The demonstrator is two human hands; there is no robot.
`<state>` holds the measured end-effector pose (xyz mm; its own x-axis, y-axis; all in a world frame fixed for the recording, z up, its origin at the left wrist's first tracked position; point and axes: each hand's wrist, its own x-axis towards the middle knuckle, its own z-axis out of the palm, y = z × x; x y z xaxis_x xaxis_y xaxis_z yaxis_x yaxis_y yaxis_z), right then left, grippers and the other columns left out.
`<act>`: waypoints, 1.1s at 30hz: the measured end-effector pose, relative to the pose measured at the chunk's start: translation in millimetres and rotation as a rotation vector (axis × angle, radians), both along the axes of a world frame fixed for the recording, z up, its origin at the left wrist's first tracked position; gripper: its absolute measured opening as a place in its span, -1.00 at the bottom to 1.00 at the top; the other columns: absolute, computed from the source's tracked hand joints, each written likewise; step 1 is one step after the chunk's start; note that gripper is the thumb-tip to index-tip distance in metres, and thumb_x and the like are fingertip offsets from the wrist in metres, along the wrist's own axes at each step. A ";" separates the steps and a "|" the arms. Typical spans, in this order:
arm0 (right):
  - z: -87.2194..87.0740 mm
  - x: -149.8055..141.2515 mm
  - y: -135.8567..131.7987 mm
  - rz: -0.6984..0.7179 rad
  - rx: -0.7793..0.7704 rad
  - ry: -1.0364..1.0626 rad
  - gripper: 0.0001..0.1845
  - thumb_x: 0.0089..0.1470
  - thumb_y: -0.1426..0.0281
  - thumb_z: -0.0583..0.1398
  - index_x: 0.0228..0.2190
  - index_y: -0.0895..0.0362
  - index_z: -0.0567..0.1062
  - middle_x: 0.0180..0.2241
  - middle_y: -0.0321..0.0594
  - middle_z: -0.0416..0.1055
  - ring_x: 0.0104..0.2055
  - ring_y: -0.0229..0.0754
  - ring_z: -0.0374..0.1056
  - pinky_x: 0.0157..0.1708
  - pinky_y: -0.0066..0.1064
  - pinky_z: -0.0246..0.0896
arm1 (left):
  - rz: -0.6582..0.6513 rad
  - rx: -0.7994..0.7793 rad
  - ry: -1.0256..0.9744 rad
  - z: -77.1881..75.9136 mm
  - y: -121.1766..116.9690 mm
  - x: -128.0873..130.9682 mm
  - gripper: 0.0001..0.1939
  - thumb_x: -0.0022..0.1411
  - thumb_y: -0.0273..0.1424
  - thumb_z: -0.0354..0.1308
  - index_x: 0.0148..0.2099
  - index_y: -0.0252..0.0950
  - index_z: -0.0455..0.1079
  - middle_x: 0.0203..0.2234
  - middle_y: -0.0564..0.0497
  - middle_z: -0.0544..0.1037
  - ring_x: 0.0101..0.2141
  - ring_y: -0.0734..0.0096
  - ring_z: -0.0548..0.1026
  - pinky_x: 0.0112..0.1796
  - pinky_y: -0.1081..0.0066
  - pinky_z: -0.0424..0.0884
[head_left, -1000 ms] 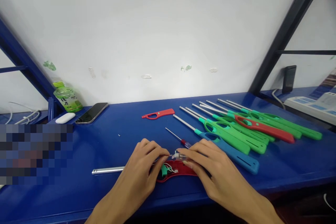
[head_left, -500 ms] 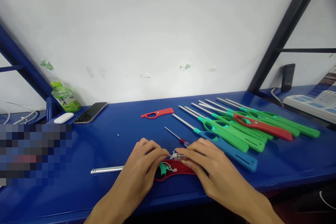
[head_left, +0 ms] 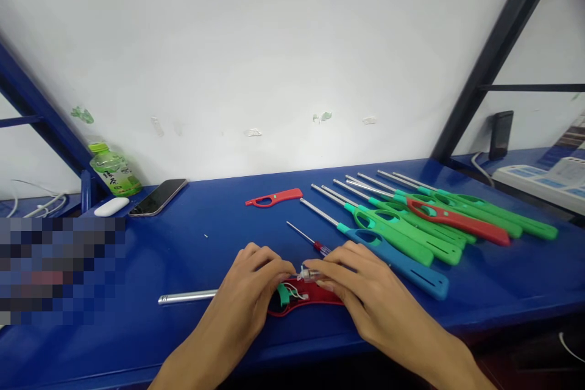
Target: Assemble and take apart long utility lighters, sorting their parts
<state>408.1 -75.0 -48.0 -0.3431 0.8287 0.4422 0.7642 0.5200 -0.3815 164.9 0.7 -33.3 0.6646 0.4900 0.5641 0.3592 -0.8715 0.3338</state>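
Close to the table's front edge lies an opened red lighter casing (head_left: pixel 292 311) with its long metal barrel (head_left: pixel 187 297) pointing left. A green trigger piece (head_left: pixel 284 294) and white wires (head_left: pixel 292 287) show inside it. My right hand (head_left: pixel 361 277) is closed around a small clear fuel tank (head_left: pixel 311 274), held just over the casing. My left hand (head_left: pixel 256 277) pinches at the tank's nozzle end; what its fingertips hold is too small to make out. Behind my right hand rests a screwdriver (head_left: pixel 313 243), its handle partly hidden.
A red casing half (head_left: pixel 276 197) lies farther back. Several green lighters (head_left: pixel 411 237), a red one (head_left: pixel 461 222) and a blue one (head_left: pixel 402 262) fan out at right. At left are a phone (head_left: pixel 159 197), a white case (head_left: pixel 112 206) and a bottle (head_left: pixel 116 173).
Both hands stay nearly in place. The fuel tank's nozzle end and the left fingertips have shifted very slightly.
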 end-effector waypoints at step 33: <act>2.8 0.9 0.4 0.046 0.053 -0.066 -0.39 0.36 0.67 0.02 0.29 -0.03 0.41 -0.04 -0.16 0.49 -0.04 -0.04 0.39 0.08 0.02 0.38 | 0.005 0.074 0.027 -3.8 -3.6 2.8 -0.77 0.54 -0.61 0.03 -0.03 -0.21 0.44 -0.24 0.06 0.56 -0.25 0.32 0.39 -0.20 0.34 0.36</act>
